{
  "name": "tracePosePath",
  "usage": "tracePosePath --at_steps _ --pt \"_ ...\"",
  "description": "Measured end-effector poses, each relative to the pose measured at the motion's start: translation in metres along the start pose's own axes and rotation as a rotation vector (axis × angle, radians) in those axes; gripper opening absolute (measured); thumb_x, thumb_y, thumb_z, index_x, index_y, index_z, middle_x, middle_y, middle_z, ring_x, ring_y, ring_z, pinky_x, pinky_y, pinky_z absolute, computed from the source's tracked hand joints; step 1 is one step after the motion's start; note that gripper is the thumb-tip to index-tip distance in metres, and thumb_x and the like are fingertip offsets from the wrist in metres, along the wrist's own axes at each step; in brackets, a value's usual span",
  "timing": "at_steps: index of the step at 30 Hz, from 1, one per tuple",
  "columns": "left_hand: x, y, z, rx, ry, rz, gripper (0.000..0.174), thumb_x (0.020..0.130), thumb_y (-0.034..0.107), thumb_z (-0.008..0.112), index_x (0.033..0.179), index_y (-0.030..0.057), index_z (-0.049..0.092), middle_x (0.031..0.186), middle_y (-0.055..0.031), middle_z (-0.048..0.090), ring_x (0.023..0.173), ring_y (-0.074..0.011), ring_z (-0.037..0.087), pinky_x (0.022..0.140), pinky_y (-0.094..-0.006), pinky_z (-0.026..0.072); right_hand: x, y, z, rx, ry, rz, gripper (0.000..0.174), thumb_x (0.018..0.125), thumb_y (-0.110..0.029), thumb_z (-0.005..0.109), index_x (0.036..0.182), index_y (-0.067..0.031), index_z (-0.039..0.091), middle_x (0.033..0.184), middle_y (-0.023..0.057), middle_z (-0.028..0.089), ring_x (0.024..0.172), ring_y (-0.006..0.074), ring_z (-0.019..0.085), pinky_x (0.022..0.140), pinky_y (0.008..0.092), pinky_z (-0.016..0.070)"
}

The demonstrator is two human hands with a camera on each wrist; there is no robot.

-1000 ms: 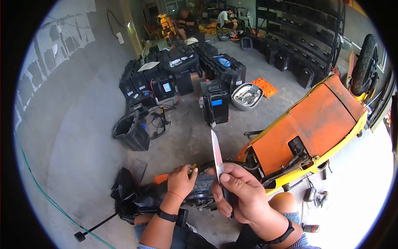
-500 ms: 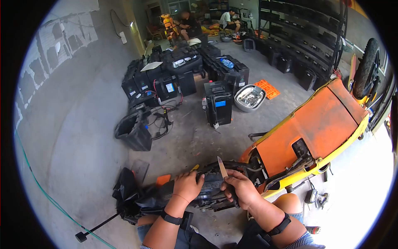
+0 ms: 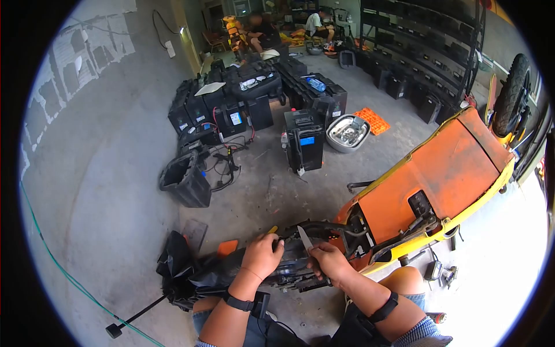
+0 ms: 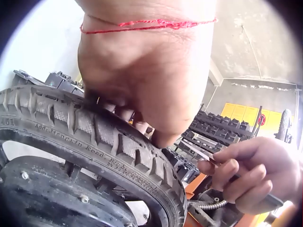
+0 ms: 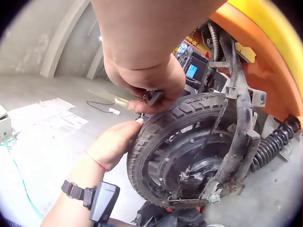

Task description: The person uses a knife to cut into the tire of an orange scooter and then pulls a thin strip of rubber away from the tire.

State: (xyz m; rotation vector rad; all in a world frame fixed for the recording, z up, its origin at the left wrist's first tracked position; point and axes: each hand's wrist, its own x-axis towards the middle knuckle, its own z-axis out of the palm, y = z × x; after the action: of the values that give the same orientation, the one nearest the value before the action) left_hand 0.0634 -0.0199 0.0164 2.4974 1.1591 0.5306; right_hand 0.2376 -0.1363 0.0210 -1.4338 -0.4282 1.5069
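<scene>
A black tyre (image 4: 118, 156) with blocky tread stands on its wheel in front of the person, the hub (image 5: 189, 161) showing in the right wrist view. Over the tread lies the left hand (image 3: 261, 257), its fingers bent down across the far side and partly hidden. Just beyond that hand a yellow piece (image 3: 273, 229) pokes out. The right hand (image 3: 332, 260) grips the dark handle of a knife (image 3: 304, 238), its pale blade pointing up and away. Both hands are close together, the blade near the left thumb at the tyre.
An orange and yellow vehicle body (image 3: 430, 173) lies tipped over at the right. Black battery cases (image 3: 303, 141) stand ahead, beside a grey basin (image 3: 348, 133) and an orange crate (image 3: 373, 121). An open black bin (image 3: 186, 179) is at left. Two people sit far back.
The right hand has lowered the knife from high in front of the view to beside the left hand at the tyre. The left hand stays over the tread.
</scene>
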Motion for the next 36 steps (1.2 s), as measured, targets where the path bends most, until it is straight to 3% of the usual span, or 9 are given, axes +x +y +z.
tracePosePath --at_steps 2,4,10,12,17,19,25,32,36 --pt "0.005 0.008 -0.007 -0.209 0.233 -0.016 0.025 0.093 0.024 0.068 0.101 0.0006 0.067 0.098 -0.0200 0.070 0.093 -0.0404 0.066 0.087 -0.0441 0.0524 0.000 0.002 0.001 -0.038 -0.012 -0.008 0.020 0.102 -0.021 0.054 0.109 -0.0034 0.058 0.078 0.0061 0.065 0.054 0.0121 0.054 0.045 0.0279 0.0427" --pt "0.009 0.014 -0.012 -0.255 0.244 -0.058 0.028 0.094 0.025 0.070 0.104 -0.0012 0.064 0.096 -0.0173 0.069 0.090 -0.0325 0.068 0.084 -0.0378 0.0538 -0.001 0.002 0.005 -0.200 0.001 -0.003 0.024 0.101 -0.024 0.057 0.106 -0.0018 0.061 0.079 0.0074 0.066 0.060 0.0150 0.059 0.053 0.0308 0.0476" --pt "0.001 0.017 0.000 -1.084 0.122 -0.289 0.032 0.093 0.020 0.075 0.113 -0.0015 0.061 0.093 -0.0080 0.068 0.085 -0.0135 0.066 0.077 -0.0269 0.0544 -0.021 0.004 0.014 -0.529 0.042 -0.275 0.024 0.098 -0.022 0.062 0.103 0.0005 0.066 0.081 0.0101 0.067 0.076 0.0204 0.064 0.072 0.0346 0.0504" --pt "-0.003 0.018 -0.006 -1.267 -0.113 -0.324 0.032 0.092 0.014 0.076 0.116 0.0001 0.061 0.096 -0.0059 0.068 0.084 -0.0116 0.065 0.076 -0.0256 0.0539 -0.025 0.007 0.012 -0.513 0.025 -0.294 0.023 0.098 -0.022 0.063 0.104 0.0003 0.066 0.080 0.0098 0.067 0.074 0.0194 0.063 0.070 0.0341 0.0501" --pt "-0.003 0.025 -0.014 -1.236 -0.213 -0.409 0.025 0.092 0.006 0.074 0.113 0.0012 0.061 0.091 -0.0041 0.065 0.080 -0.0101 0.062 0.073 -0.0251 0.0525 -0.033 0.007 0.003 -0.421 -0.017 -0.322 0.026 0.099 -0.024 0.066 0.106 0.0008 0.065 0.079 0.0089 0.066 0.070 0.0155 0.061 0.066 0.0323 0.0499" --pt "-0.006 0.024 -0.012 -1.112 -0.037 -0.274 0.024 0.091 0.005 0.074 0.111 0.0025 0.062 0.087 -0.0029 0.065 0.077 -0.0088 0.060 0.071 -0.0230 0.0502 -0.041 0.002 0.007 -0.429 -0.098 -0.246 0.029 0.100 -0.026 0.066 0.107 0.0014 0.064 0.078 0.0079 0.066 0.069 0.0129 0.061 0.064 0.0315 0.0497" --pt "-0.003 0.024 -0.032 -1.232 0.053 -0.308 0.028 0.089 0.004 0.076 0.113 0.0033 0.062 0.080 0.0004 0.064 0.074 -0.0057 0.058 0.068 -0.0208 0.0454 -0.036 0.002 0.003 -0.458 -0.128 -0.355 0.025 0.101 -0.025 0.064 0.102 0.0000 0.065 0.074 0.0002 0.061 0.067 0.0098 0.058 0.063 0.0282 0.0473" --pt "-0.006 0.031 -0.039 -1.320 0.088 -0.324 0.031 0.090 0.000 0.074 0.118 0.0038 0.060 0.083 0.0004 0.065 0.076 -0.0049 0.058 0.070 -0.0193 0.0446 -0.034 0.005 0.011 -0.602 -0.120 -0.517 0.022 0.101 -0.021 0.064 0.099 0.0008 0.066 0.073 0.0053 0.066 0.067 0.0116 0.061 0.063 0.0302 0.0493" --pt "-0.003 0.035 -0.039 -1.341 0.120 -0.345 0.032 0.091 0.000 0.073 0.120 0.0035 0.061 0.082 0.0007 0.065 0.075 -0.0044 0.057 0.070 -0.0194 0.0438 -0.034 -0.003 0.011 -0.565 -0.088 -0.431 0.021 0.100 -0.020 0.065 0.098 0.0007 0.065 0.074 0.0052 0.067 0.067 0.0112 0.062 0.063 0.0301 0.0493"
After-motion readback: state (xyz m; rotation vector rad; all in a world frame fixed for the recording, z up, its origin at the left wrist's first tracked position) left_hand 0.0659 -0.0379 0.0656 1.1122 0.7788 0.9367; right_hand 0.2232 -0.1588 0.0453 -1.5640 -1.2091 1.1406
